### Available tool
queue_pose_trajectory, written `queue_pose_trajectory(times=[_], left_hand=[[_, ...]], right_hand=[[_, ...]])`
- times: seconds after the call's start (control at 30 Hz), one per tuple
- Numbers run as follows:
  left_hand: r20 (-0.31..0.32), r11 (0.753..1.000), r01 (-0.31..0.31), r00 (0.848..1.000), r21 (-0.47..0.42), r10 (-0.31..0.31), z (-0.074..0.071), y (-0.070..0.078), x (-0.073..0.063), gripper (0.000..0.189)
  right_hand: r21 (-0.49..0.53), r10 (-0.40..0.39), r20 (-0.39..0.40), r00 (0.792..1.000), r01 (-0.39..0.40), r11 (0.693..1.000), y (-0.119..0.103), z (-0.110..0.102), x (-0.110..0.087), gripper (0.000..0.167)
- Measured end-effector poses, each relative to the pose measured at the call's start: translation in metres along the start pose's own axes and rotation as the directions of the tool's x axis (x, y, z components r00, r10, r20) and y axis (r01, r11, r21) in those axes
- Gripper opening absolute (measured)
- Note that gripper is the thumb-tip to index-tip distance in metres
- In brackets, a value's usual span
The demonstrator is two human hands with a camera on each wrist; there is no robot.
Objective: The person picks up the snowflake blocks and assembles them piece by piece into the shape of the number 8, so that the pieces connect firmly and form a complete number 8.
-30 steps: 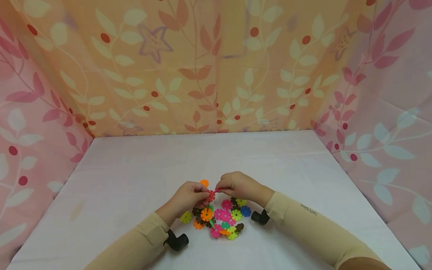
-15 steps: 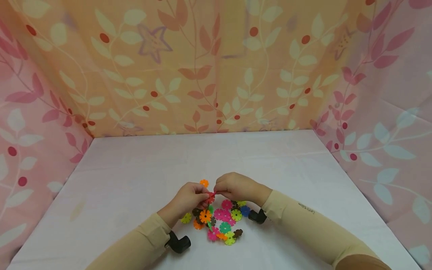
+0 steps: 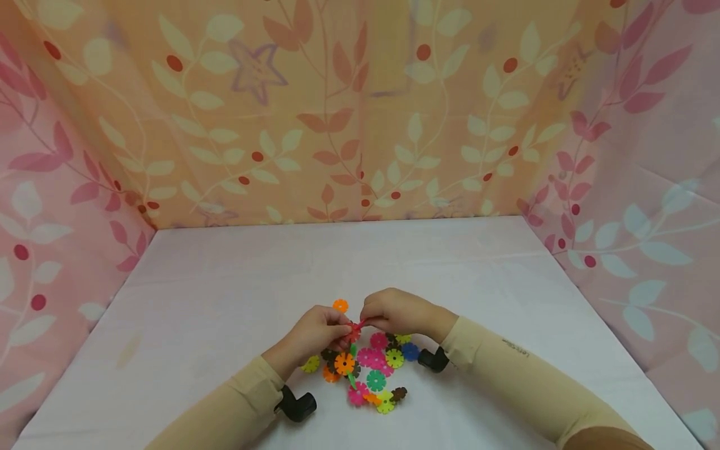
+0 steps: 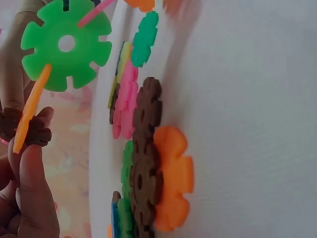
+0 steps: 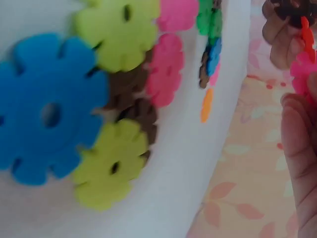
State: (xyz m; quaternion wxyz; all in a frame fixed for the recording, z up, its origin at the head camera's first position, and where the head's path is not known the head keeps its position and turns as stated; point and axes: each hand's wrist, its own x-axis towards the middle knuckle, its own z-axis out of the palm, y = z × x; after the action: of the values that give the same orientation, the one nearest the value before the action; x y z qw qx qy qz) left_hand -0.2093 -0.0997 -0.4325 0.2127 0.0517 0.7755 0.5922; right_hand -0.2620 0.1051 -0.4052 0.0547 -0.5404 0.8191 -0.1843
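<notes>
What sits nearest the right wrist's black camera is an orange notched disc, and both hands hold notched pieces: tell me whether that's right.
Not quite: the head view shows that the notched disc nearest the right wrist's black camera is blue, not orange. The left hand and the right hand do both hold notched pieces.

1. Opens wide across the far surface (image 3: 349, 259), beyond the farthest orange disc (image 3: 340, 305).
2. Closes between left grip (image 3: 315, 333) and right grip (image 3: 402, 312), barred by held discs (image 3: 355, 332).
3. Meets clustered flower discs (image 3: 372, 358) just nearer.
</notes>
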Motion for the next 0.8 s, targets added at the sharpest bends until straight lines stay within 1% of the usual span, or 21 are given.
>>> queue_pose_trajectory(times=[0.1, 0.17, 0.27, 0.4, 0.53, 0.6, 0.63, 0.67, 0.73, 0.77, 0.8], left_hand=[[0.003, 1.0, 0.011, 1.0, 0.015, -0.011, 0.0, -0.002, 0.001, 0.015], [-0.003, 1.0, 0.021, 1.0, 0.023, -0.021, 0.001, -0.003, 0.001, 0.015], [-0.011, 0.999, 0.034, 0.999, 0.022, -0.034, 0.001, -0.004, 0.002, 0.015], [-0.015, 0.999, 0.039, 0.999, 0.015, -0.039, 0.0, -0.004, 0.001, 0.015], [-0.012, 0.999, 0.038, 0.999, 0.01, -0.038, -0.001, -0.002, 0.001, 0.015], [-0.009, 0.999, 0.036, 0.999, 0.006, -0.036, -0.001, -0.002, 0.001, 0.015], [-0.006, 0.999, 0.035, 0.999, 0.005, -0.035, -0.001, -0.001, 0.001, 0.015], [-0.004, 0.999, 0.034, 0.999, 0.004, -0.034, -0.001, -0.001, 0.001, 0.015], [-0.001, 1.0, 0.029, 1.0, 0.002, -0.029, -0.001, 0.0, 0.001, 0.015], [0.001, 1.0, 0.028, 1.0, -0.001, -0.028, -0.001, 0.001, 0.0, 0.015], [0.002, 1.0, 0.027, 1.0, -0.002, -0.027, -0.001, 0.001, 0.0, 0.015]], right_hand=[[0.076, 0.113, 0.023, 0.993, -0.114, 0.991, 0.009, 0.002, -0.005, 0.008], [0.115, 0.201, 0.061, 0.978, -0.207, 0.972, 0.014, 0.004, -0.008, 0.008], [0.126, 0.285, 0.136, 0.949, -0.302, 0.945, 0.02, 0.006, -0.013, 0.009], [0.093, 0.33, 0.199, 0.923, -0.353, 0.931, 0.028, 0.008, -0.021, 0.013], [0.035, 0.392, 0.248, 0.886, -0.413, 0.91, 0.032, 0.007, -0.028, 0.019], [0.018, 0.421, 0.274, 0.865, -0.442, 0.897, 0.032, 0.006, -0.031, 0.021], [0.011, 0.428, 0.285, 0.858, -0.45, 0.893, 0.032, 0.006, -0.032, 0.021], [0.01, 0.427, 0.295, 0.855, -0.45, 0.893, 0.032, 0.006, -0.032, 0.02], [0.019, 0.409, 0.302, 0.861, -0.435, 0.9, 0.03, 0.005, -0.032, 0.019], [0.027, 0.393, 0.299, 0.87, -0.419, 0.907, 0.03, 0.004, -0.032, 0.017], [0.043, 0.368, 0.287, 0.885, -0.395, 0.918, 0.029, 0.004, -0.031, 0.016]])
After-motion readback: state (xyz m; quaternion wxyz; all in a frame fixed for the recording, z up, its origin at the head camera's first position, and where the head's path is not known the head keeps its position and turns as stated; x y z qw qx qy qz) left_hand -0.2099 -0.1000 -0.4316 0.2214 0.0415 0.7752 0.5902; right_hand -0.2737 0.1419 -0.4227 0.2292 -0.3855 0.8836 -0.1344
